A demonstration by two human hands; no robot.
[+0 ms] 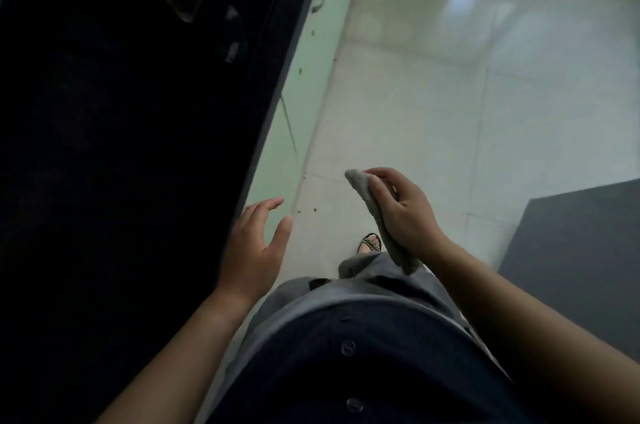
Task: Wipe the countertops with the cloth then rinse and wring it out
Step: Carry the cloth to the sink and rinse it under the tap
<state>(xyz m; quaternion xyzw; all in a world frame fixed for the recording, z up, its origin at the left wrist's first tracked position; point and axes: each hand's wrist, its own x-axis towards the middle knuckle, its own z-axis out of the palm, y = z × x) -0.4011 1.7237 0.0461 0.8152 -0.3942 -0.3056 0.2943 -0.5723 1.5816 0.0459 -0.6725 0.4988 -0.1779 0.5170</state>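
Note:
A grey cloth (364, 194), bunched into a long roll, hangs from my right hand (403, 212), which is closed around its middle above the floor. One end of the cloth pokes out past the fingertips and the other end droops below the wrist. My left hand (256, 243) is empty with fingers spread, hovering at the edge of the black countertop (121, 146) on the left. The countertop is very dark and its surface details are hard to make out.
Pale green cabinet fronts (304, 77) with handles run below the counter edge. White floor tiles (450, 94) fill the middle and right. A dark grey surface (575, 250) juts in at the right. My sandalled foot (370, 243) shows between the hands.

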